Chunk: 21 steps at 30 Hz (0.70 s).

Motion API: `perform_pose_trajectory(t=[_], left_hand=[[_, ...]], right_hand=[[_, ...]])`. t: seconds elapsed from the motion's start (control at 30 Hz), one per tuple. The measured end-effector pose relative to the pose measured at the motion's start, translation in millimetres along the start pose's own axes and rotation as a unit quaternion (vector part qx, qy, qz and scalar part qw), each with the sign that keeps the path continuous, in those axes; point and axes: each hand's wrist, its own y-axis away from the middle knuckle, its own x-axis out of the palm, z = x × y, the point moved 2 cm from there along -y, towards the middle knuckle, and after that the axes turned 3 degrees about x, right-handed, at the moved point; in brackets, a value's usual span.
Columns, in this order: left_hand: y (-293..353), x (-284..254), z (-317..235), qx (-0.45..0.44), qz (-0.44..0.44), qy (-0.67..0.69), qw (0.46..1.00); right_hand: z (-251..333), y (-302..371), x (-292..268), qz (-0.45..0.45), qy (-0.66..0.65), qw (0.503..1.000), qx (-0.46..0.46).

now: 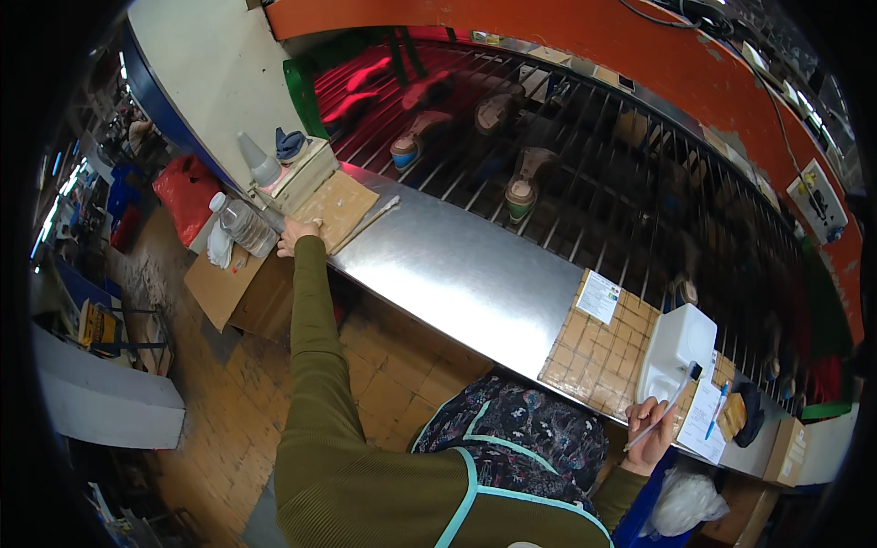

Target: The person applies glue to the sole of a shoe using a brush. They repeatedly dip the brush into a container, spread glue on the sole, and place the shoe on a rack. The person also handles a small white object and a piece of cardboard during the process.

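Right grip [650, 429] pinches a brush [677, 395]; whether the left grip [297, 236] holds anything I cannot tell.

- Left of centre: what lies beneath the fingers of the left hand [297, 237] cannot be told.
- Upper centre: shoes [522, 190] smear with blur, far ends lost in darkness.
- Right: print on the white card [598, 298] is too small to read.
- Lower right: the white plastic bag [687, 502] hides its contents.
- Bottom edge: the olive top [384, 493] is cut off.
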Motion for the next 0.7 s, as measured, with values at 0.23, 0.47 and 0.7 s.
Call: perform_pose_trajectory(t=[0.23, 0.47, 0.7], left_hand=[[-48.2, 62.4, 5.2, -0.073, 0.044, 0.173, 0.981], [-69.7, 61.7, -24.0, -0.054, 0.228, 0.646, 0.727], [233.1, -23.4, -28.3, 0.11, 0.416, 0.64, 0.636]], right_hand=[[-6.7, 3.2, 5.7, -0.02, -0.015, 1.0, 0.0], [-6.4, 20.3, -8.3, -0.045, -0.031, 0.998, -0.021], [-34.0, 13.5, -12.1, -0.083, 0.063, 0.992, 0.075]])
